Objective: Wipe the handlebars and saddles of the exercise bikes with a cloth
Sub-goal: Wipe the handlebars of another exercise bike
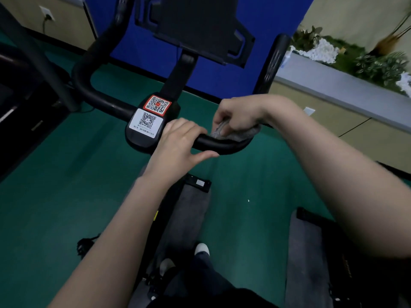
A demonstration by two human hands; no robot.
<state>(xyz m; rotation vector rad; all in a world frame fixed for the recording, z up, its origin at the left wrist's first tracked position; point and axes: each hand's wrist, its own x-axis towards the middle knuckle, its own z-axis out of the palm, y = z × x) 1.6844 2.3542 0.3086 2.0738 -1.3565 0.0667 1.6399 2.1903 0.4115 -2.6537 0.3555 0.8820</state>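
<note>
A black exercise-bike handlebar [93,94] curves across the middle of the view, with two QR stickers [149,117] on its centre block. My right hand [239,116] grips a grey cloth [222,131] wrapped over the right part of the bar. Just left of it, my left hand [180,143] holds the bar beside the centre block, fingers curled over the top and thumb stretched out below. No saddle is visible.
A dark console [200,30] stands above the bar before a blue panel. Another machine [20,103] sits at the left, a second bike's grey frame [307,252] at the lower right. A planter ledge [342,81] runs along the right wall. Green floor lies below.
</note>
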